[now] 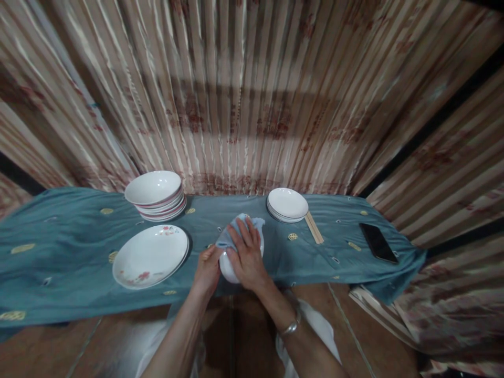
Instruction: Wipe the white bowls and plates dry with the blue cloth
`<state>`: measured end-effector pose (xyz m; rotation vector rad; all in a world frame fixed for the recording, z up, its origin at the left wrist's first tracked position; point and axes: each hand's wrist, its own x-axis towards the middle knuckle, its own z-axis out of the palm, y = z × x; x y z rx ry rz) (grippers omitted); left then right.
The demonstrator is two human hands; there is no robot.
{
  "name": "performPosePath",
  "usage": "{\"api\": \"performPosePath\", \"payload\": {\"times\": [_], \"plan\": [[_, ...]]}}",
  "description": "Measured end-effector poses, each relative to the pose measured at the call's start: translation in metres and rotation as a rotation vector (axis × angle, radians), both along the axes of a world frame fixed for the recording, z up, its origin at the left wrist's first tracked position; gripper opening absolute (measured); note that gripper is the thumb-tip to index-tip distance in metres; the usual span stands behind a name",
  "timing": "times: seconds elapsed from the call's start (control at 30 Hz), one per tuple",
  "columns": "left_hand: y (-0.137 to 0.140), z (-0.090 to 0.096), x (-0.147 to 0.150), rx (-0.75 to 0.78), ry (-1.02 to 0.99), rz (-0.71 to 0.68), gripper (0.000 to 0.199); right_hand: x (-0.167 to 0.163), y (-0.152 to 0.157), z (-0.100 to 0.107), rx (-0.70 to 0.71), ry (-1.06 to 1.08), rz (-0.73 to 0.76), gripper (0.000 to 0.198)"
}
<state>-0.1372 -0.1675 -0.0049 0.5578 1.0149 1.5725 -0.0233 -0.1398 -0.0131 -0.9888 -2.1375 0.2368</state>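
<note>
A white dish (229,269), probably a bowl, is held at the table's front edge between my two hands. My left hand (208,266) grips its left rim, with the thumb on top and the fingers curled. Over the dish lies a light-blue cloth (258,224), pressed against it by my right hand (249,258), whose fingers are somewhat spread across the cloth. Much of the dish is hidden beneath the cloth and my right hand, so its exact shape cannot be made out.
A green-blue cloth covers the table (220,207). To the left stand stacked white bowls (153,189) and large floral plates (151,257). Small white plates (287,203), wooden chopsticks (314,228) and a black phone (378,242) lie to the right. Pleated curtains (244,94) hang behind.
</note>
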Motion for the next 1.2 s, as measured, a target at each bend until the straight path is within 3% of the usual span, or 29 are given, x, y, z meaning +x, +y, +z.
{"api": "performPosePath", "payload": {"times": [0.17,0.37,0.6,0.77,1.0,1.2], "plan": [[-0.001,-0.004,-0.002,0.025,0.001,-0.021,0.022,-0.004,-0.010,0.002,0.022,-0.044,0.042,0.049],[-0.001,0.005,0.001,-0.026,-0.029,-0.022,0.039,0.007,0.024,-0.003,-0.035,0.122,-0.104,0.043],[0.000,0.005,-0.002,-0.079,-0.079,0.027,0.045,0.022,0.048,-0.039,-0.316,0.462,-0.200,0.053],[0.004,0.000,-0.004,-0.086,-0.158,0.116,0.049,0.024,0.030,-0.066,-0.414,0.442,-0.252,0.060],[0.006,-0.006,-0.008,-0.126,-0.238,0.215,0.036,0.024,-0.016,-0.081,-0.325,0.229,-0.213,0.058],[0.006,-0.010,-0.009,-0.137,-0.240,0.228,0.026,0.021,-0.040,-0.070,-0.150,0.062,-0.097,0.055]]}}
